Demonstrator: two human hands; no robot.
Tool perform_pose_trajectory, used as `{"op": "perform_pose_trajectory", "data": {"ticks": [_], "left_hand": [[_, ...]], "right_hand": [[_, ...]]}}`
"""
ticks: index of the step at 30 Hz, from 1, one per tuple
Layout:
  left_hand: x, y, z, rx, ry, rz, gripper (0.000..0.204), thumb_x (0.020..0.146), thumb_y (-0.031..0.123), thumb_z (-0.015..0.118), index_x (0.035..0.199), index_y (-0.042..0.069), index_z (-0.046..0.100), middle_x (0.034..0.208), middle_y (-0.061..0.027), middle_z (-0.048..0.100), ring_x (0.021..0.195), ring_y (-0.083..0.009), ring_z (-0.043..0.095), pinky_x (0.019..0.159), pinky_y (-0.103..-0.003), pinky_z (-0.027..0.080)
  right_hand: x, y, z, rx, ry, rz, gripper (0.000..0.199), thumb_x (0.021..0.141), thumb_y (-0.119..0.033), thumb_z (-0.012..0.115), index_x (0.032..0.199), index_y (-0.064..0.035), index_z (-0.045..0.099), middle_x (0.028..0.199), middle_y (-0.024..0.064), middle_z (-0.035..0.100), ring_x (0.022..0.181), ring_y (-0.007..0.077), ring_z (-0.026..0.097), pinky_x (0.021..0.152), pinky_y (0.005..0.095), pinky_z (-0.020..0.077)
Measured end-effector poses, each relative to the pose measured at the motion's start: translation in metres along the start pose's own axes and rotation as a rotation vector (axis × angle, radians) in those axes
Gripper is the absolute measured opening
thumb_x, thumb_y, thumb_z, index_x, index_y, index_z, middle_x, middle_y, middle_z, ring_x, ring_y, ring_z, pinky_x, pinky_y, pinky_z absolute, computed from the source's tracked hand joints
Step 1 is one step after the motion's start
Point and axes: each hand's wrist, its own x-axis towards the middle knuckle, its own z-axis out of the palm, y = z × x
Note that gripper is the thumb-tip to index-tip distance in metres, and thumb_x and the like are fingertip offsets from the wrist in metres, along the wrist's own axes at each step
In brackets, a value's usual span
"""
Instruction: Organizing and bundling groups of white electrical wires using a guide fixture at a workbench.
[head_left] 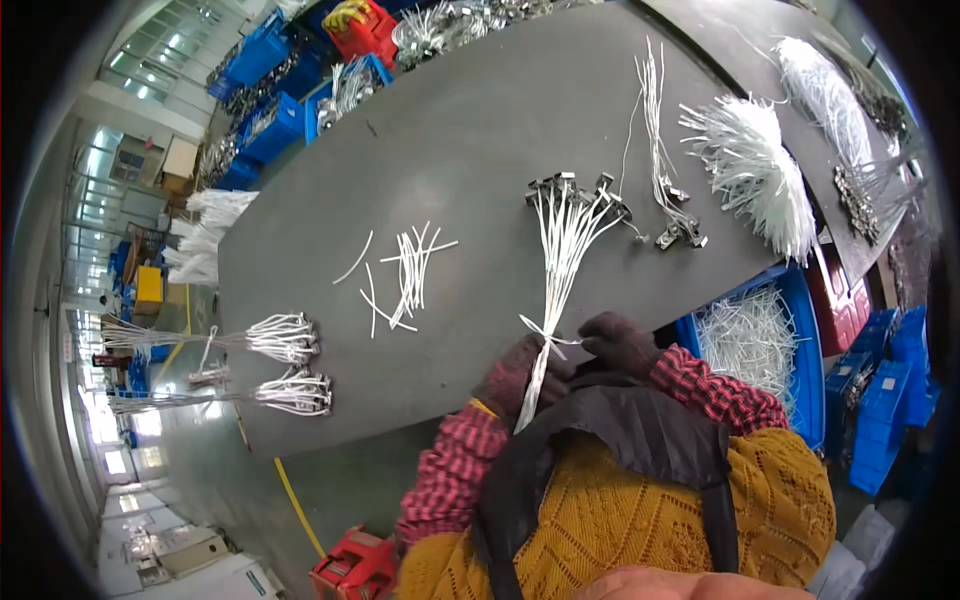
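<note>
A bundle of white wires with dark metal-like clips at its far end lies on the grey table and runs toward me. My left hand, in a dark glove, is closed around the bundle's near part. A thin white tie circles the wires just beyond that hand, its ends sticking out to both sides. My right hand, also gloved, is beside the tie's right end with curled fingers. Whether it pinches that end is hidden.
Loose white wire pieces lie left of centre on the table. Two tied bundles rest at the left edge. Right of the bundle are several clipped wires and a big white wire pile. A blue bin stands at the table's right.
</note>
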Motion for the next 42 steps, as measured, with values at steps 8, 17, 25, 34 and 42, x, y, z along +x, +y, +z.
{"op": "perform_pose_trajectory", "data": {"ticks": [8, 17, 25, 34, 42], "left_hand": [[-0.026, 0.123, -0.050, 1.962, 0.805, 0.220, 0.025, 0.087, 0.035, 0.065, 0.098, 0.014, 0.068, 0.092, -0.0134, 0.070, 0.083, -0.0334, 0.069, 0.070, -0.046, 0.055], [-0.245, 0.298, 0.001, 2.353, 0.910, 0.189, 0.025, 0.079, 0.029, 0.072, 0.097, 0.012, 0.072, 0.095, -0.0095, 0.070, 0.091, -0.0305, 0.066, 0.081, -0.042, 0.052], [-0.344, 0.314, -0.057, 2.318, 1.152, -0.130, 0.022, 0.075, 0.026, 0.072, 0.091, 0.011, 0.074, 0.092, -0.0109, 0.070, 0.093, -0.0308, 0.066, 0.083, -0.043, 0.052], [-0.409, 0.330, -0.113, 2.355, 1.096, -0.020, 0.020, 0.076, 0.022, 0.070, 0.089, 0.007, 0.071, 0.086, -0.0136, 0.067, 0.086, -0.0334, 0.065, 0.077, -0.043, 0.051], [-0.409, 0.342, -0.160, 2.284, 1.164, -0.174, 0.020, 0.078, 0.025, 0.071, 0.092, 0.010, 0.072, 0.093, -0.0113, 0.067, 0.092, -0.0311, 0.065, 0.082, -0.043, 0.051]], "right_hand": [[-0.005, 0.092, 0.002, 0.248, 0.190, 0.083, 0.021, 0.084, -0.014, 0.066, 0.102, -0.0031, 0.069, 0.100, 0.0167, 0.066, 0.096, 0.0327, 0.064, 0.086, 0.0408, 0.0511], [0.004, 0.117, 0.001, 0.189, 0.146, -0.185, 0.022, 0.091, -0.017, 0.060, 0.105, -0.0010, 0.066, 0.081, 0.0082, 0.064, 0.068, 0.0153, 0.060, 0.061, 0.0324, 0.0513], [0.053, 0.043, 0.037, 0.064, 0.095, -0.012, 0.025, 0.087, -0.014, 0.066, 0.110, -0.0036, 0.066, 0.101, 0.0128, 0.066, 0.083, 0.0236, 0.067, 0.075, 0.0353, 0.0544], [0.191, -0.139, 0.198, -0.704, -0.270, -0.252, 0.030, 0.085, -0.012, 0.061, 0.114, -0.0058, 0.059, 0.126, 0.0193, 0.057, 0.105, 0.0406, 0.063, 0.086, 0.0454, 0.0540], [0.193, -0.113, 0.239, -0.777, -0.237, -0.324, 0.017, 0.087, -0.012, 0.055, 0.100, -0.0031, 0.060, 0.103, 0.0211, 0.062, 0.091, 0.0430, 0.065, 0.080, 0.0483, 0.0550]]}}
